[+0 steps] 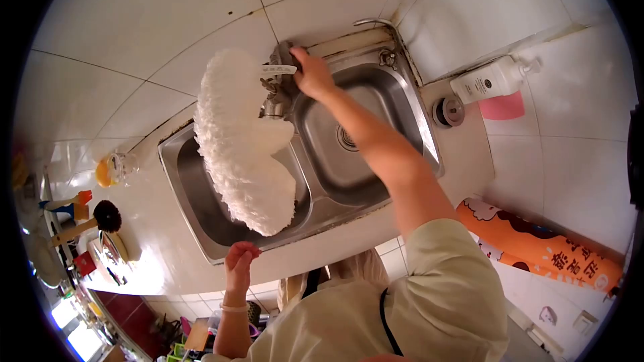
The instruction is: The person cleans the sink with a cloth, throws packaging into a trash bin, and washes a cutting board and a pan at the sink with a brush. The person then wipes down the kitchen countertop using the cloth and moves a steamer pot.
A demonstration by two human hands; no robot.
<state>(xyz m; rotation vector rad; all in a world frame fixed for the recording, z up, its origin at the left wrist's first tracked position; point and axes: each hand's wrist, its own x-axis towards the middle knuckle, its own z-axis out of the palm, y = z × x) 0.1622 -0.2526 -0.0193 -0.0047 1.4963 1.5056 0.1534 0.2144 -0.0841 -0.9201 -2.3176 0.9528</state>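
A large white fluffy piece [235,141], feather-like along its outer edge and smoother inside, hangs over the left basin. Crumpled grey-brown fabric [276,104] with a white printed label [277,69] is at its upper right side; I cannot tell the exact kind of item. My right hand [310,74] reaches across the sink, its fingers closed on the grey-brown fabric near the back wall. My left hand [241,257] is at the sink's front edge, below the fluffy piece and apart from it. Its fingers are pinched together; anything between them is too small to make out.
The double steel sink [310,191] has a faucet [386,23] at its back right. A white pump bottle [490,80], a round tin [448,112] and a pink sponge [503,106] lie on the right. An orange printed bag [537,241] is beyond my right arm. A brush [107,216] lies left.
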